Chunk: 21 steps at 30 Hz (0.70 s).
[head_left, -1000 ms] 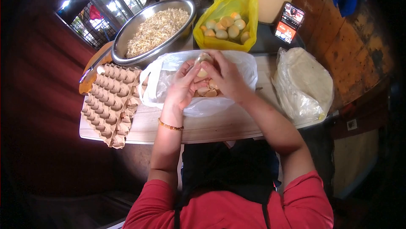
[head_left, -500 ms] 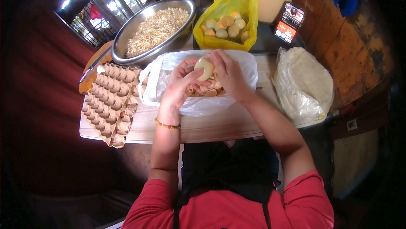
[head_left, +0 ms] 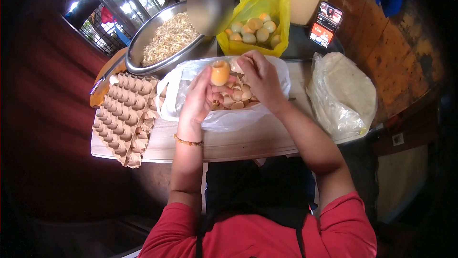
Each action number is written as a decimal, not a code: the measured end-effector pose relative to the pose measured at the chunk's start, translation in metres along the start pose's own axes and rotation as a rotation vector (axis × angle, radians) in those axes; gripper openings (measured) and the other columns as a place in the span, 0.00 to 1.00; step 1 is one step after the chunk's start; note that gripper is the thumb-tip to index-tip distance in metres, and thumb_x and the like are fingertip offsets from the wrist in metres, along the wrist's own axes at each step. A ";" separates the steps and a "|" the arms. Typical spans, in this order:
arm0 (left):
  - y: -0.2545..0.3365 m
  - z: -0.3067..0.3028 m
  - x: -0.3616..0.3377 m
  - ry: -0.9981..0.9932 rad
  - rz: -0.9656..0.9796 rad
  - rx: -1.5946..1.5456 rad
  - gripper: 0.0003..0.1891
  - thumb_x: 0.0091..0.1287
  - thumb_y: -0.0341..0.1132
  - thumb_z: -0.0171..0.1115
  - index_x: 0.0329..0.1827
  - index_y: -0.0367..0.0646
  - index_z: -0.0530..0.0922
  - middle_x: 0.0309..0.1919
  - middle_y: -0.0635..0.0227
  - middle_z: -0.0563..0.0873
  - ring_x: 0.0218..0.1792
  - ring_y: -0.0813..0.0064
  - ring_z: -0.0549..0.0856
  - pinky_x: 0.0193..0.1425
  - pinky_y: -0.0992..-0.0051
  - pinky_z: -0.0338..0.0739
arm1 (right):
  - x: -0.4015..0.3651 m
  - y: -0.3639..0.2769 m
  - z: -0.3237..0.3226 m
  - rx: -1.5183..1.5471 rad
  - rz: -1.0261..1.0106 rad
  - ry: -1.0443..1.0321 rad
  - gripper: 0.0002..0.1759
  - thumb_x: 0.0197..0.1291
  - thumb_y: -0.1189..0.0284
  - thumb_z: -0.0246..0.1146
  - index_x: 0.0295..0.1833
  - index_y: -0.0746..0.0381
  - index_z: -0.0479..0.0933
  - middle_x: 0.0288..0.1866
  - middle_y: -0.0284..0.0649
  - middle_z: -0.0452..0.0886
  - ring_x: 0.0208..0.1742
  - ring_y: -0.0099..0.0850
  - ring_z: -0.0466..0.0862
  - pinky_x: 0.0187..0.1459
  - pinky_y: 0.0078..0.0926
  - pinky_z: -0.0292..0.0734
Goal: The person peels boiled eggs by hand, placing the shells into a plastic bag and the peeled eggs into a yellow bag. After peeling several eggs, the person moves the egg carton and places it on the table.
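My left hand (head_left: 196, 97) is closed round a peeled egg (head_left: 220, 73), its yellow-orange side turned up. It is held above a white plastic bag (head_left: 179, 79) that lies open on the table. Broken eggshells (head_left: 237, 97) are piled inside the bag. My right hand (head_left: 261, 76) is just right of the egg and apart from it, over the bag's far right part. Its fingers are pinched together; what they hold, if anything, is hidden.
Eggs fill a yellow bag (head_left: 281, 19) behind. A metal bowl (head_left: 167, 62) of pale shreds, egg trays (head_left: 125, 115), a plastic-wrapped pale stack (head_left: 343, 91), a phone (head_left: 326, 24) and a large tub (head_left: 305, 0) surround the table (head_left: 229, 146). A blurred grey oval (head_left: 210, 4) covers the bowl's far right.
The egg has turned from its pale side to its orange side and shifted slightly left. My right hand has moved off it to the right. The blurred oval has appeared behind the bowl.
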<state>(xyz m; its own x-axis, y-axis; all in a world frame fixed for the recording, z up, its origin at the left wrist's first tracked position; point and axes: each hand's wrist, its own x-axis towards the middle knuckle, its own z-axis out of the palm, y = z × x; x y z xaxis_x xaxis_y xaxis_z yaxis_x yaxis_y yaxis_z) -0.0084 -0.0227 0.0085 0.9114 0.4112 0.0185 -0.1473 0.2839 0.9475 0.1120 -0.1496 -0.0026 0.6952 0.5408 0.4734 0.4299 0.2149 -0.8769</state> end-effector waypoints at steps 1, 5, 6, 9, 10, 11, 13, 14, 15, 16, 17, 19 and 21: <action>0.000 -0.003 0.001 -0.017 -0.076 -0.134 0.28 0.74 0.53 0.48 0.59 0.34 0.72 0.34 0.65 0.85 0.25 0.81 0.83 0.23 0.87 0.74 | 0.000 -0.001 -0.001 -0.039 -0.018 0.010 0.15 0.65 0.63 0.62 0.41 0.66 0.73 0.29 0.44 0.80 0.29 0.32 0.80 0.34 0.29 0.74; -0.005 -0.031 0.007 -0.241 -0.207 -0.484 0.33 0.75 0.58 0.41 0.62 0.32 0.70 0.31 0.62 0.85 0.22 0.82 0.81 0.20 0.88 0.72 | -0.004 -0.007 -0.001 -0.034 -0.097 0.000 0.15 0.65 0.63 0.63 0.42 0.66 0.72 0.28 0.44 0.79 0.27 0.34 0.79 0.32 0.30 0.73; -0.005 -0.035 0.008 -0.269 -0.193 -0.582 0.34 0.75 0.57 0.41 0.63 0.30 0.68 0.30 0.61 0.85 0.21 0.82 0.80 0.19 0.89 0.71 | -0.006 -0.012 -0.002 -0.112 -0.049 -0.068 0.16 0.65 0.63 0.63 0.44 0.66 0.73 0.30 0.42 0.78 0.31 0.31 0.78 0.36 0.28 0.73; 0.005 -0.041 0.009 -0.344 -0.125 -0.801 0.35 0.76 0.55 0.40 0.66 0.26 0.63 0.36 0.51 0.86 0.22 0.75 0.83 0.20 0.84 0.77 | -0.007 0.006 0.003 -0.429 -0.236 -0.076 0.21 0.63 0.58 0.63 0.49 0.65 0.73 0.40 0.44 0.77 0.42 0.35 0.77 0.47 0.32 0.72; 0.015 -0.039 0.008 -0.303 -0.090 -0.753 0.35 0.76 0.55 0.39 0.68 0.27 0.61 0.41 0.47 0.85 0.26 0.71 0.85 0.22 0.82 0.80 | -0.007 0.009 0.006 -0.666 -0.461 -0.033 0.25 0.62 0.55 0.63 0.53 0.65 0.73 0.47 0.46 0.77 0.49 0.42 0.77 0.53 0.37 0.72; 0.025 -0.037 0.007 -0.258 -0.056 -0.705 0.35 0.76 0.55 0.38 0.69 0.27 0.59 0.46 0.42 0.84 0.29 0.68 0.87 0.25 0.79 0.83 | -0.008 0.012 0.007 -0.668 -0.455 -0.023 0.25 0.62 0.55 0.63 0.53 0.65 0.73 0.47 0.46 0.77 0.49 0.42 0.77 0.53 0.37 0.72; 0.047 -0.028 0.012 -0.230 0.033 -0.481 0.34 0.77 0.55 0.34 0.72 0.32 0.57 0.51 0.41 0.82 0.38 0.64 0.89 0.30 0.77 0.86 | -0.010 0.008 0.010 -0.717 -0.533 -0.025 0.31 0.60 0.50 0.62 0.55 0.67 0.74 0.53 0.49 0.74 0.57 0.46 0.73 0.57 0.46 0.69; 0.056 -0.023 0.019 -0.188 0.072 -0.307 0.31 0.76 0.53 0.40 0.70 0.33 0.60 0.50 0.44 0.83 0.39 0.64 0.89 0.33 0.77 0.86 | -0.012 0.002 0.009 -0.714 -0.537 -0.050 0.28 0.62 0.53 0.60 0.56 0.66 0.74 0.51 0.48 0.74 0.55 0.44 0.74 0.57 0.45 0.70; 0.065 -0.018 0.027 -0.144 0.112 -0.132 0.29 0.76 0.51 0.46 0.68 0.35 0.64 0.50 0.47 0.83 0.40 0.65 0.88 0.36 0.77 0.85 | -0.013 -0.004 0.008 -0.709 -0.535 -0.049 0.28 0.62 0.53 0.60 0.56 0.66 0.74 0.51 0.48 0.74 0.55 0.44 0.74 0.57 0.45 0.70; 0.072 -0.005 0.037 -0.141 0.110 -0.128 0.29 0.76 0.51 0.46 0.68 0.35 0.64 0.50 0.47 0.83 0.40 0.65 0.88 0.36 0.77 0.85 | -0.015 -0.009 0.008 -0.674 -0.553 -0.081 0.26 0.63 0.55 0.59 0.56 0.66 0.74 0.51 0.47 0.74 0.55 0.43 0.74 0.57 0.44 0.69; 0.076 0.013 0.050 -0.102 0.155 0.303 0.26 0.71 0.48 0.55 0.64 0.36 0.70 0.48 0.51 0.85 0.40 0.66 0.88 0.39 0.76 0.84 | -0.016 -0.012 0.007 -0.640 -0.571 -0.114 0.24 0.64 0.56 0.58 0.55 0.65 0.75 0.51 0.47 0.74 0.55 0.42 0.74 0.56 0.43 0.69; 0.075 0.029 0.090 -0.084 0.251 0.982 0.22 0.63 0.42 0.66 0.56 0.38 0.78 0.43 0.58 0.87 0.40 0.71 0.87 0.40 0.76 0.81 | -0.017 -0.017 0.005 -0.643 -0.581 -0.141 0.21 0.63 0.58 0.59 0.52 0.63 0.76 0.51 0.44 0.75 0.54 0.40 0.75 0.57 0.39 0.68; 0.058 0.027 0.142 -0.065 0.357 1.323 0.20 0.59 0.38 0.71 0.52 0.39 0.81 0.39 0.60 0.87 0.41 0.72 0.87 0.42 0.74 0.80 | -0.016 -0.015 0.000 -0.657 -0.597 -0.163 0.17 0.63 0.60 0.60 0.49 0.61 0.78 0.52 0.41 0.77 0.53 0.37 0.77 0.57 0.35 0.67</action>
<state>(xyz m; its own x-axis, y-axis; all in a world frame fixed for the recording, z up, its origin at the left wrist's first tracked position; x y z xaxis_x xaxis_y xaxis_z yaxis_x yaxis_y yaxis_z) 0.1231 0.0290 0.0743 0.9232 0.2360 0.3033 0.0646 -0.8734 0.4828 0.0945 -0.1613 0.0035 0.1821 0.6075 0.7732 0.9704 0.0159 -0.2411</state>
